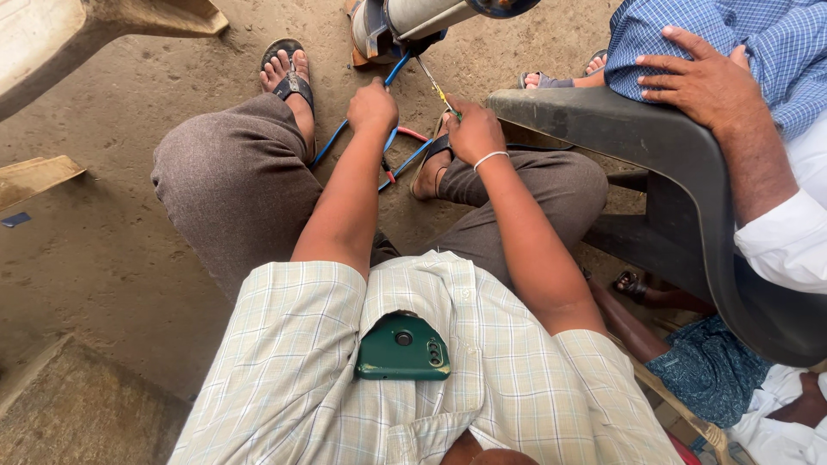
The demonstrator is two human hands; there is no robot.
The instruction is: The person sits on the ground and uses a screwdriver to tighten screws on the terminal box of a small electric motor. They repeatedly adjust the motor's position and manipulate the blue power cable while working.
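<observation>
between the person's knees, toward twelve o'clock, both hands work at the foot of a grey cylindrical machine part (pixel 413 17) that stands on the dirt floor (pixel 103 241). the left hand (pixel 372 105) is closed into a fist around a blue cable (pixel 345 127), which runs from under the cylinder down toward seven o'clock past the left knee. the right hand (pixel 474 131), just beside it at three o'clock, has its fingers pressed together around the handle of a thin screwdriver (pixel 433 83), whose shaft points up toward eleven o'clock at the base of the cylinder. a white bangle (pixel 491 158) sits on the right wrist. below the hands, more blue cable loops with a red cable (pixel 413 133) on the floor between two sandalled feet. a green phone (pixel 403 347) pokes from the pocket of the checked shirt at six o'clock. at three o'clock stands a dark plastic chair (pixel 680 164); another person's hand (pixel 702 82) rests spread on a blue checked cloth (pixel 775 43) over its edge.
</observation>
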